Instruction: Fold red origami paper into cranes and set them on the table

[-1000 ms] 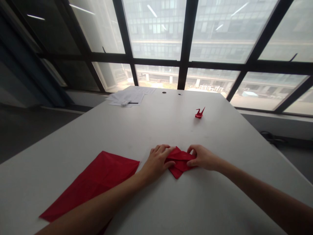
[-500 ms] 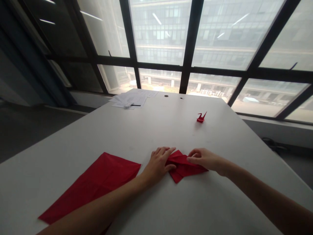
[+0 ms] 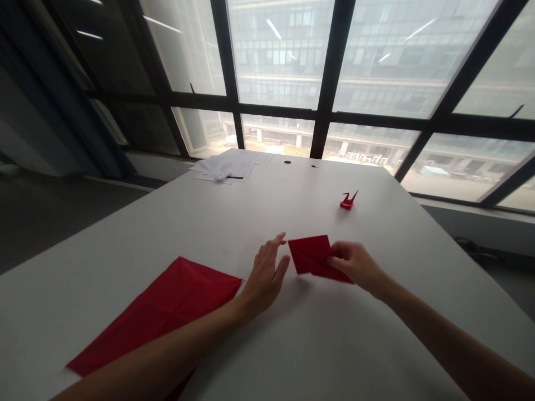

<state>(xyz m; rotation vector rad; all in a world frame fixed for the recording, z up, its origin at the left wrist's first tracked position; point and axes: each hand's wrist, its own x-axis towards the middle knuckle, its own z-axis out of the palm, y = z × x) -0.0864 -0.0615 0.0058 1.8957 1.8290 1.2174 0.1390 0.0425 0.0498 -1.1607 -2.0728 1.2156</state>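
Just below centre, our right hand [image 3: 356, 266] pinches the folded paper [image 3: 308, 252]; our left hand [image 3: 266, 273], thumb spread, is just left of it.

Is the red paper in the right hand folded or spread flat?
Folded: the red paper in the right hand shows a diagonal crease and a notched lower edge; blur hides the layer count.

1. Left forearm [image 3: 167, 351]: bare, enters bottom left, runs diagonally up toward center.
2. Left hand [image 3: 266, 273]: fingers extended forward and close together, thumb splayed off them, palm facing inward.
3. Right forearm [image 3: 443, 331]: bare, enters lower right, angled up-left.
4. Right hand [image 3: 355, 263]: thumb and curled fingers closed in a pinch, pointing left.
5. Hands apart, roughly level, not touching.
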